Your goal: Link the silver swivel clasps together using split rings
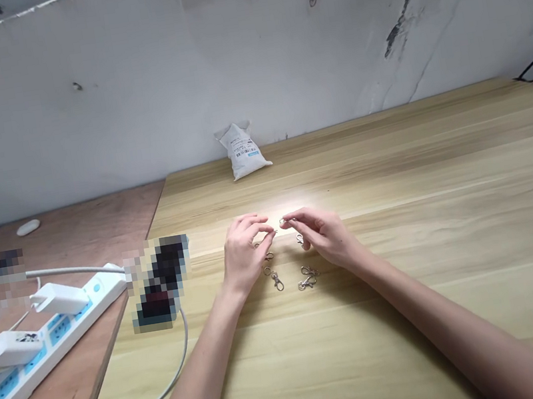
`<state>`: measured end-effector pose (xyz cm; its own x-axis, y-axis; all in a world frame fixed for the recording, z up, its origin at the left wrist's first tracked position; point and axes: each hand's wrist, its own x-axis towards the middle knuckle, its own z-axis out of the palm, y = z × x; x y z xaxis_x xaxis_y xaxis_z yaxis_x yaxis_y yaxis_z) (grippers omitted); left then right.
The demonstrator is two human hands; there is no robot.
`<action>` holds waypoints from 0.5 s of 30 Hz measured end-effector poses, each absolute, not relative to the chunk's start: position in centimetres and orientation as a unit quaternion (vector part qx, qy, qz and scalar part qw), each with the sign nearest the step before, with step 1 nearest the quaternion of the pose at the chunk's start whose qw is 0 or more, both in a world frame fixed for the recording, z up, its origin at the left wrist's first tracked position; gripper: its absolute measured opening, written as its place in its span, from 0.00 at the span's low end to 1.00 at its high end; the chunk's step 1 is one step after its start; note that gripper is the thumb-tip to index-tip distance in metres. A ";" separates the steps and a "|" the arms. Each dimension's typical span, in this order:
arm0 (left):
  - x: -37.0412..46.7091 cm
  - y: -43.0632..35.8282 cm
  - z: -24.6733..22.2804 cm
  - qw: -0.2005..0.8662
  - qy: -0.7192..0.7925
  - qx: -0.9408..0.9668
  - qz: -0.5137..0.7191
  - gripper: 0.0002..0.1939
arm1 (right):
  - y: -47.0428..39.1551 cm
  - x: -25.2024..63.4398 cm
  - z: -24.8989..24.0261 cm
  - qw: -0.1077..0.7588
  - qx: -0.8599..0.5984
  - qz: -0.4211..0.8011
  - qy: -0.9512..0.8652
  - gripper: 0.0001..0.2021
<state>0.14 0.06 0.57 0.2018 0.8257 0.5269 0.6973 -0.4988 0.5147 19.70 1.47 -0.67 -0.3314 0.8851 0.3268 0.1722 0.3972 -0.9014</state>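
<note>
My left hand [248,251] is closed in a pinch, thumb against forefinger, with a tiny bit of something at the fingertips that is too small to make out. Facing it, my right hand [327,236] grips a small metal clasp [282,222] between thumb and fingers; its far end is hidden. A narrow gap separates the two sets of fingertips. On the wooden table below lie several silver swivel clasps: one clasp with a ring [277,281] near my left wrist, a pair of clasps [308,277] between the forearms, and another clasp [299,241] under my right fingers.
A white printed plastic pouch [243,152] stands near the wall at the back of the light wooden table [421,188]. To the left are a blurred-out phone-like object [162,283], a white cable [173,379] and a power strip [57,330] with plugged-in chargers on a reddish board.
</note>
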 end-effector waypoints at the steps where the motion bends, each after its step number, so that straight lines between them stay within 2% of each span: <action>1: 0.1 0.1 0.6 0.074 0.494 0.772 0.392 0.03 | 1.5 19.7 -0.7 0.437 -0.374 0.402 -0.712 0.12; 5: 0.1 0.1 0.8 0.074 0.497 0.771 0.390 0.03 | 1.4 19.6 -0.8 0.434 -0.381 0.393 -0.715 0.10; 11: 0.4 -0.2 1.1 0.096 0.496 0.767 0.395 0.03 | 1.7 19.7 -0.5 0.474 -0.379 0.273 -0.747 0.06; 15: 0.5 -0.3 1.2 0.104 0.488 0.773 0.391 0.02 | 1.7 19.8 -0.5 0.467 -0.387 0.263 -0.751 0.06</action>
<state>0.51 -0.28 1.16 0.2173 0.8368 0.5025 0.6735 -0.5012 0.5434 19.75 1.72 -0.49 -0.2655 0.8259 0.4974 0.3353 0.5628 -0.7555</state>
